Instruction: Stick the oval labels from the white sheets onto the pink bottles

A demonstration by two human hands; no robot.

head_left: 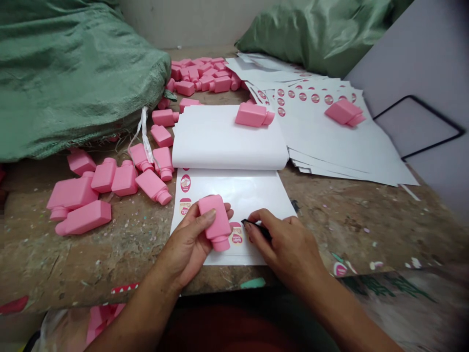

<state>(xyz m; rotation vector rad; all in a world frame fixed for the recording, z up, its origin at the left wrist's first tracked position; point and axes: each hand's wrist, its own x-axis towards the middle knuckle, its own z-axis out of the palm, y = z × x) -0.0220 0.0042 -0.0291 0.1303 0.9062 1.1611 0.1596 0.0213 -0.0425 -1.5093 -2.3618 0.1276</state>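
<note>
My left hand (194,234) is closed around a pink plastic bottle (215,220), its neck pointing down toward me. Just right of it, my right hand (287,239) pinches a slim black tool (262,230) with a pointed tip; its exact kind is unclear. The tip is beside a "BABY" sticker (236,235) on a glossy white sticker sheet (252,190) beneath both hands. More round and rectangular stickers line the sheet's left side. Its far part is covered by a curled-over white sheet (227,142), on which another pink bottle (252,115) lies.
Several pink bottles (124,177) lie at left, with a heap of pink bottles (205,73) behind. Green sacks (80,73) stand at the back left and back right. Stacked sticker sheets (330,142) and a black wire frame (436,112) occupy the right.
</note>
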